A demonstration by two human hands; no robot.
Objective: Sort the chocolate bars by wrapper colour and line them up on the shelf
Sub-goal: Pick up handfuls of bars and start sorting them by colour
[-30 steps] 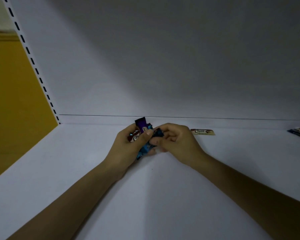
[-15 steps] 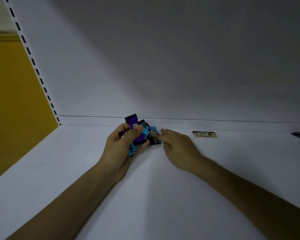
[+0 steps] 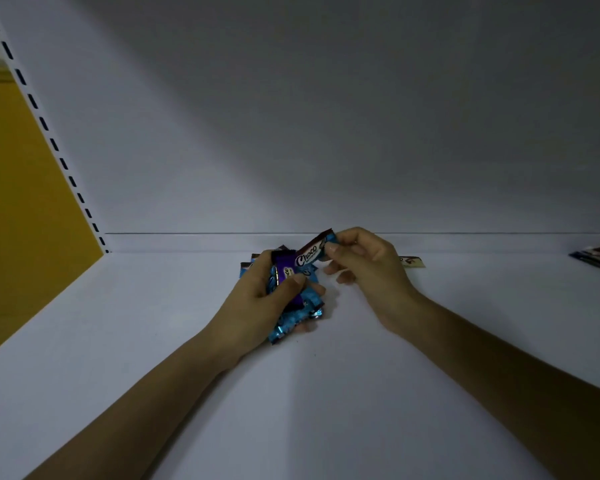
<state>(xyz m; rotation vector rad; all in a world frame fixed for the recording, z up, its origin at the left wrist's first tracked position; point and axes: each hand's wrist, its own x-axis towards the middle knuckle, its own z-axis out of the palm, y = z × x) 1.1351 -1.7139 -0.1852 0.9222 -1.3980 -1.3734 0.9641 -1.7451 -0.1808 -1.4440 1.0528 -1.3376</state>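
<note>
Our left hand [image 3: 264, 299] grips a bunch of blue and purple bars [image 3: 291, 320] low over the white shelf [image 3: 153, 323]. Our right hand [image 3: 364, 268] pinches one end of a brown bar [image 3: 310, 251], right beside the bunch. One more bar [image 3: 413, 261] lies on the shelf behind our right hand.

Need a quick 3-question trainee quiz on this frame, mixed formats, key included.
1. True or false: the left hand grips several bars at once.
2. The right hand pinches the Choco bar by: A) its upper end B) its middle C) its lower end.
3. Fill in: the bundle in the left hand shows blue and ____ wrappers.
Key: 1 true; 2 A; 3 purple.
</note>
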